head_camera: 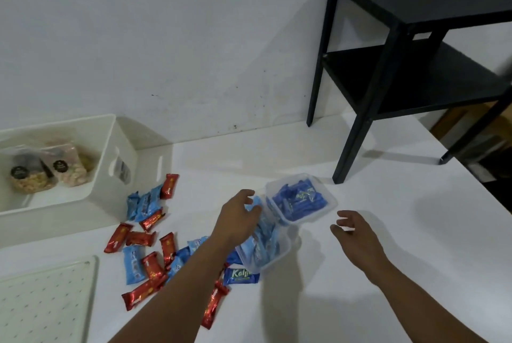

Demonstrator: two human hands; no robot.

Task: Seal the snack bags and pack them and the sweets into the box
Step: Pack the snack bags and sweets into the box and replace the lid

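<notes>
A white box at the left holds two clear snack bags with dark round labels. Red sweets and light blue sweets lie scattered on the white table, along with a dark blue one. One small clear tub holds dark blue sweets and sits tilted on a second clear tub of light blue sweets. My left hand hovers over the second tub, fingers loosely curved and touching a light blue wrapper. To the right of the tubs, my right hand hovers with its fingers relaxed and holds nothing.
A white perforated lid lies at the bottom left. A black two-shelf side table stands on the table top at the back right. The table's right edge runs diagonally past it. A white wall closes off the back.
</notes>
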